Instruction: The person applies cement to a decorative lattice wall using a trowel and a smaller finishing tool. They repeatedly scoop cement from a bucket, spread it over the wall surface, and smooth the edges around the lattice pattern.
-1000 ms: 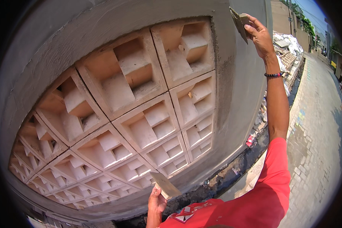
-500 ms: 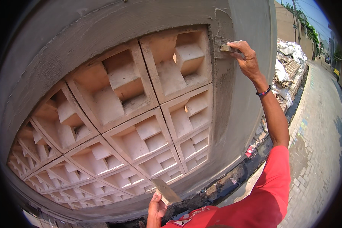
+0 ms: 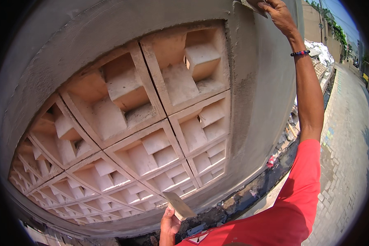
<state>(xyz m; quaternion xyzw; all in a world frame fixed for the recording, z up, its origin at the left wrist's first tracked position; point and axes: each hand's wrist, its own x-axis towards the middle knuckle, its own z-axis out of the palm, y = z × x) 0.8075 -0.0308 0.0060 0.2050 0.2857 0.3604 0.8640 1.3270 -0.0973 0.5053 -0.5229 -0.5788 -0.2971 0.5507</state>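
Near the top edge, my right hand (image 3: 279, 14) is closed round a flat grey trowel or plate (image 3: 254, 8) at the plastered wall (image 3: 263, 90), above the upper right corner of a panel of pale breeze blocks (image 3: 177, 92). A rough, darker band of cement (image 3: 244, 85) runs down beside the panel. At the bottom middle, my left hand (image 3: 171, 222) grips a flat rectangular board (image 3: 178, 205), tilted in front of the lower blocks. The far end of the tool in my right hand is cut off by the frame.
A pile of white sacks and rubble (image 3: 319, 53) lies beyond the wall's edge on the right. A dark gutter (image 3: 250, 190) runs along the wall's foot, beside a paved lane (image 3: 346, 143) with poles and buildings at the far end.
My right hand came down onto the wall beside the panel half a second ago and has since moved up to the top edge with its tool. My left hand has barely moved.
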